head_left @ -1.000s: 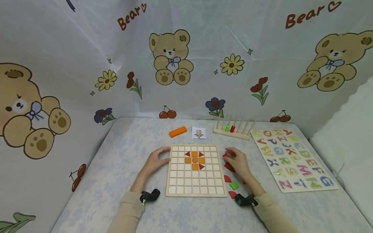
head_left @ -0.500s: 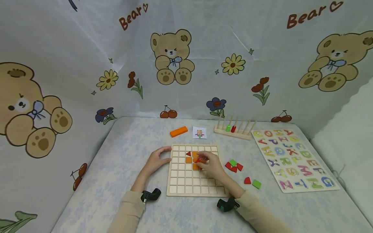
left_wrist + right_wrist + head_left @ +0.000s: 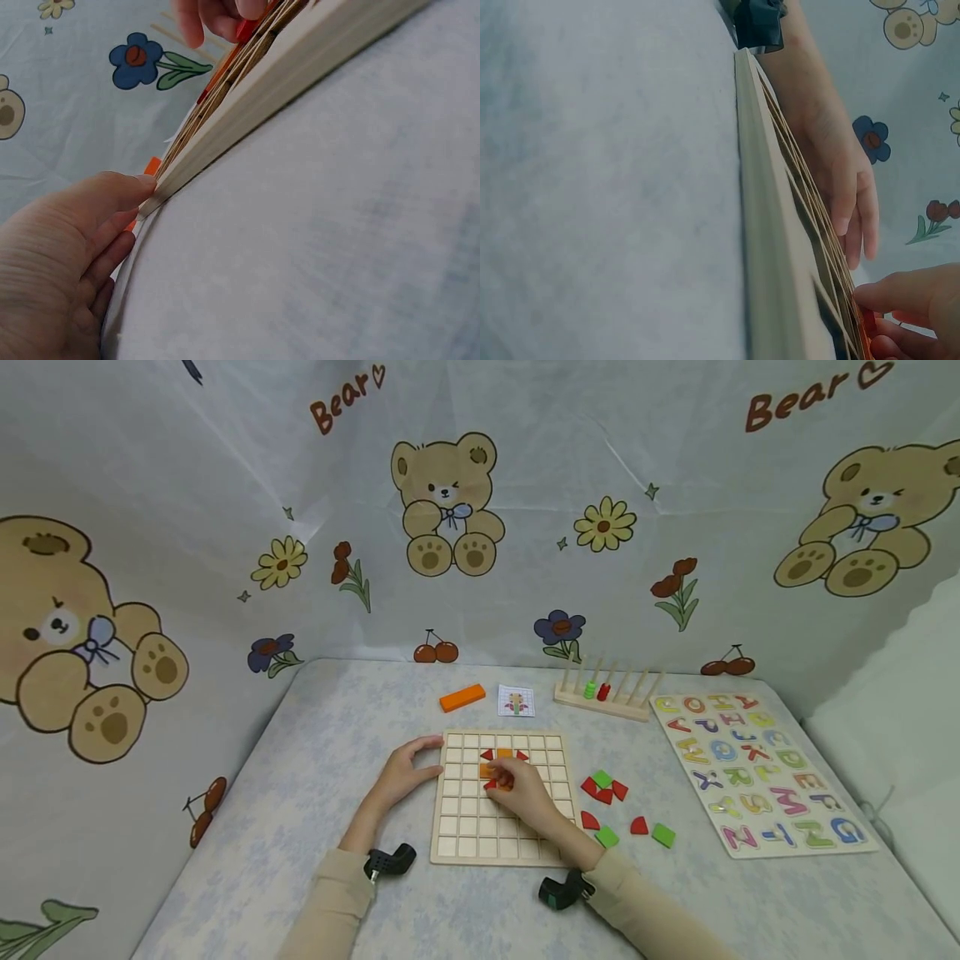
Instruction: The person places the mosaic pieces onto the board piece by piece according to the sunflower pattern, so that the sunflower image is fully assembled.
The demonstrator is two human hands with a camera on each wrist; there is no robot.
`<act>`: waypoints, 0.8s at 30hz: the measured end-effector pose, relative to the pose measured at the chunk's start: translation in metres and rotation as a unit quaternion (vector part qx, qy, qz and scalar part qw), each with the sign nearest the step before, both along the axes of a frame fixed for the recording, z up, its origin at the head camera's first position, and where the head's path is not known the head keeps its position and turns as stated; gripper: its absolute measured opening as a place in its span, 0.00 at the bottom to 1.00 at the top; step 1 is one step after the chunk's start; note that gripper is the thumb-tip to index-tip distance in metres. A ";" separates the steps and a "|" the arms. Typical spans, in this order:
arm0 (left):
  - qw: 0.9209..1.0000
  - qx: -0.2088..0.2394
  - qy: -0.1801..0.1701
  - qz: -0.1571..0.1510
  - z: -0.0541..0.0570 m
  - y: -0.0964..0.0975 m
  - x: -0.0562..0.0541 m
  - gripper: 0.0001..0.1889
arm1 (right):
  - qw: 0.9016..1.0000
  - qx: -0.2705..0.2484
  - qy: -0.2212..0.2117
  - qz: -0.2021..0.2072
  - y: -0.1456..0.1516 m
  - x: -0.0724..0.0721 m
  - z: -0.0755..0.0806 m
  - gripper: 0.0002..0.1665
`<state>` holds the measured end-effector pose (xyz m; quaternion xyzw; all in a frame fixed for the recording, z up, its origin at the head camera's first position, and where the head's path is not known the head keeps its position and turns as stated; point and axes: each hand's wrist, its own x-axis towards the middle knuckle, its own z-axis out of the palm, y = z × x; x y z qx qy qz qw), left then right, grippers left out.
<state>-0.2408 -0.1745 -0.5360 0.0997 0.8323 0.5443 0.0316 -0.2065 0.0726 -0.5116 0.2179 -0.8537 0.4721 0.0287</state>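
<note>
A wooden grid board [image 3: 468, 827] lies on the table with orange and red tiles in its upper cells. My right hand [image 3: 523, 795] is over those cells, thumb and fingertips pinching a small red triangle tile [image 3: 491, 785] close above the grid. In the left wrist view the red tile [image 3: 245, 30] shows between those fingertips. My left hand [image 3: 399, 777] rests at the board's left edge, fingers relaxed, its tips touching the rim. Two more red triangles, including one at the upper right [image 3: 522, 756], flank an orange square [image 3: 505, 753]. My right hand covers the other orange tiles in part.
Right of the board lie loose red tiles [image 3: 639, 826] and green squares [image 3: 663, 835]. Behind it are an orange block [image 3: 462, 697], a pattern card [image 3: 516, 702] and a wooden peg rack [image 3: 600, 700]. An alphabet board [image 3: 757, 768] lies at the far right.
My right hand has moved left from the loose tiles onto the board with a red tile, passing over the middle cells to the lower left of the orange pattern. The left hand stays put.
</note>
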 end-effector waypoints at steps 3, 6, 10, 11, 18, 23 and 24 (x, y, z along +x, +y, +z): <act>1.000 0.001 -0.003 0.001 0.001 0.000 0.000 0.26 | 1.000 0.003 0.002 0.005 0.000 0.000 -0.001 0.21; 1.000 0.003 -0.008 0.001 0.000 0.000 0.001 0.26 | 1.000 0.005 0.002 0.011 0.002 0.002 -0.001 0.21; 1.000 0.001 -0.003 -0.002 -0.001 0.000 0.001 0.26 | 1.000 0.004 -0.002 0.024 0.004 0.002 0.000 0.22; 1.000 0.001 -0.001 -0.002 -0.001 0.000 0.000 0.26 | 1.000 0.003 -0.001 0.027 0.005 0.002 0.000 0.22; 1.000 0.001 0.006 -0.004 -0.002 -0.001 -0.001 0.26 | 0.999 0.002 0.010 0.032 0.005 -0.001 -0.002 0.20; 1.000 0.000 0.008 -0.004 -0.001 -0.001 0.000 0.26 | 1.000 0.001 0.009 0.027 0.004 -0.002 -0.002 0.21; 1.000 0.000 0.010 -0.005 -0.001 -0.001 0.000 0.26 | 1.000 0.000 0.008 0.027 0.004 -0.002 -0.002 0.20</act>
